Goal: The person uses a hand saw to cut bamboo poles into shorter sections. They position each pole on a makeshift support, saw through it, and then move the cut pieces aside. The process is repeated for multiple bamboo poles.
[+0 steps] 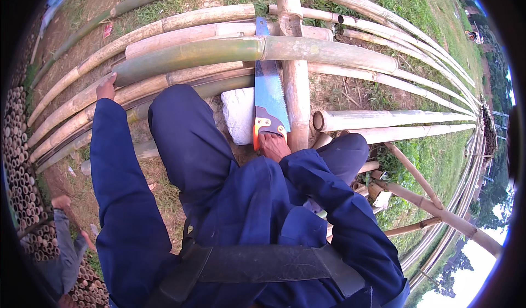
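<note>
My right hand (274, 146) is closed around the orange and black handle of a hand saw (268, 89). The saw's blade points away from me and passes beneath a thick greenish bamboo pole (192, 58), which hides part of it; the tip shows beyond. At the pole's left end, my left hand (106, 88) grips it, a fingertip on top. This pole lies crosswise over an upright-running bamboo piece (297, 97) with a notch near its far end. Beside the blade, on its left, sits a whitish block (238, 116).
Several long bamboo poles (181, 22) lie on the left, and more poles (394, 119) stretch away on the right. Stacked cut bamboo (22, 138) lines the far left edge. Another person's hand (61, 202) shows at lower left. A bamboo frame (433, 206) stands at right.
</note>
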Demonstrator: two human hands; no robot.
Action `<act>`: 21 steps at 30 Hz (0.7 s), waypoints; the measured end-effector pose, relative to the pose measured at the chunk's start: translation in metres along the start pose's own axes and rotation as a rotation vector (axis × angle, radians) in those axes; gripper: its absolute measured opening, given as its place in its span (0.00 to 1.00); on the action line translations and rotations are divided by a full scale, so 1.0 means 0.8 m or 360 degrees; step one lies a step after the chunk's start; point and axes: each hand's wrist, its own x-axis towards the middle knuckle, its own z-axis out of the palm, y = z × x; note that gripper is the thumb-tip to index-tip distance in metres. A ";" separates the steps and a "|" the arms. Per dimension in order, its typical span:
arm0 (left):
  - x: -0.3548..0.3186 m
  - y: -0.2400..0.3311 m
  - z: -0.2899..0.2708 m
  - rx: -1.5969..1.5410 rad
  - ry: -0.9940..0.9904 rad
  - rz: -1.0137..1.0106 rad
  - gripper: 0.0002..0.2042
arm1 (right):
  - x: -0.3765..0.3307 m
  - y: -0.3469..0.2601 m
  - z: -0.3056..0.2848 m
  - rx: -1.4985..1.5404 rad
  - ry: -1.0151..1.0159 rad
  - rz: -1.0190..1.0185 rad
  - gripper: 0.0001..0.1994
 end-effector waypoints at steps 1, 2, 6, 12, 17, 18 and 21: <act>0.010 -0.005 -0.011 0.0212 0.0009 0.0123 0.20 | -0.004 -0.004 -0.022 0.0097 0.0065 -0.0022 0.10; 0.020 -0.009 -0.020 0.0422 0.0031 0.0247 0.20 | -0.009 -0.007 -0.047 0.0195 0.0129 -0.0042 0.11; 0.067 0.005 -0.022 0.0971 0.0062 0.0288 0.23 | -0.040 -0.020 -0.161 0.0258 0.0420 0.0070 0.20; 0.128 0.058 -0.023 0.1709 -0.0107 0.0385 0.24 | -0.110 -0.001 -0.317 -0.0099 0.0724 0.0003 0.07; 0.177 0.050 -0.038 0.1587 -0.0003 0.0294 0.24 | -0.221 -0.010 -0.457 -0.0102 0.0548 -0.0041 0.09; 0.192 0.055 -0.029 0.1546 0.0021 0.0272 0.25 | -0.251 -0.015 -0.468 -0.0026 0.0719 0.0019 0.10; 0.217 0.034 -0.043 0.1442 0.0161 0.0131 0.27 | -0.344 -0.016 -0.485 -0.0031 0.0844 0.0548 0.10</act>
